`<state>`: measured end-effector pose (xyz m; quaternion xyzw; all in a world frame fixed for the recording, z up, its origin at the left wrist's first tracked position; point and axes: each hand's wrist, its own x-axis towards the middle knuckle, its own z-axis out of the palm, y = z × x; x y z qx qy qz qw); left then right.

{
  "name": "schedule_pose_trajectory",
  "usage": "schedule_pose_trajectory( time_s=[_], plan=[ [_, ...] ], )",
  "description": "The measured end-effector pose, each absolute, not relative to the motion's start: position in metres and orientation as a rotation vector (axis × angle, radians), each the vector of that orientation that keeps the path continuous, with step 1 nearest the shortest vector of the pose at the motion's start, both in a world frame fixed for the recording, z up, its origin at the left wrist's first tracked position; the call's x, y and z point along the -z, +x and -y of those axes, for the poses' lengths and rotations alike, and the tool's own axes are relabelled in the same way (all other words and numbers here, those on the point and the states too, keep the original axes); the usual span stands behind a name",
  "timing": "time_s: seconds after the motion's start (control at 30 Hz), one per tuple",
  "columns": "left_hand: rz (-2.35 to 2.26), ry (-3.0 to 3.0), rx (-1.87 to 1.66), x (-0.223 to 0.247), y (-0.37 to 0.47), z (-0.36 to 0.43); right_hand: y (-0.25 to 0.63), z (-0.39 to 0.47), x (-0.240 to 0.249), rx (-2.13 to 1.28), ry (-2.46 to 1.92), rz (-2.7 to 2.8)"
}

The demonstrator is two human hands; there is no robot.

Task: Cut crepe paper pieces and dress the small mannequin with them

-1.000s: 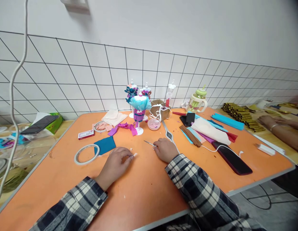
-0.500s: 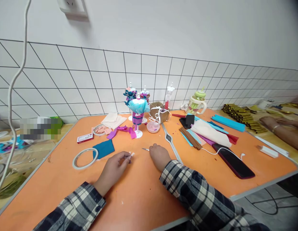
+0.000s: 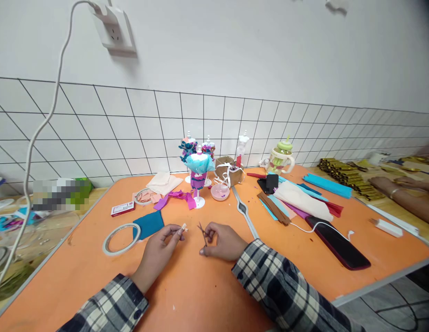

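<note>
My left hand [image 3: 162, 244] is closed in a pinch on a small white scrap [image 3: 184, 228], which looks like paper or tape. To its right, my right hand [image 3: 223, 242] grips small scissors [image 3: 202, 230], with the tips pointing up and away from me. A short gap separates the tips from the scrap. Just behind my hands stands a mini dress form [image 3: 198, 177] with a light blue ruffled top and a purple body. A teal square [image 3: 150, 225] lies behind my left hand, partly under a white tape roll [image 3: 107, 244].
Behind are more decorated forms [image 3: 188, 147], a pink dish [image 3: 220, 192] and a cardboard box [image 3: 229, 171]. A phone [image 3: 339, 244], folded strips [image 3: 304, 200] and a bottle [image 3: 281, 157] occupy the right side. Another person's arm [image 3: 401, 196] rests at the far right.
My right hand has turned and lifted the scissors from lying low to pointing upward, closer to my left hand. My left hand keeps the scrap. The camera has tilted up slightly.
</note>
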<state>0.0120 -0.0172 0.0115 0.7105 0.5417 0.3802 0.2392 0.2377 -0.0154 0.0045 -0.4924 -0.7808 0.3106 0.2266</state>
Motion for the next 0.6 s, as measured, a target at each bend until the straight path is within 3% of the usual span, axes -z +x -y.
schedule_pose_trajectory(
  time_s=[0.1, 0.6],
  plan=[
    [-1.409, 2.001, -1.026, -0.010, 0.014, 0.018, 0.228, 0.027, -0.005, -1.022, -1.230, 2.114],
    [-1.237, 2.185, -0.922, -0.010, 0.016, 0.022, 0.227, 0.030, -0.009, -1.087, -1.157, 2.100]
  ],
)
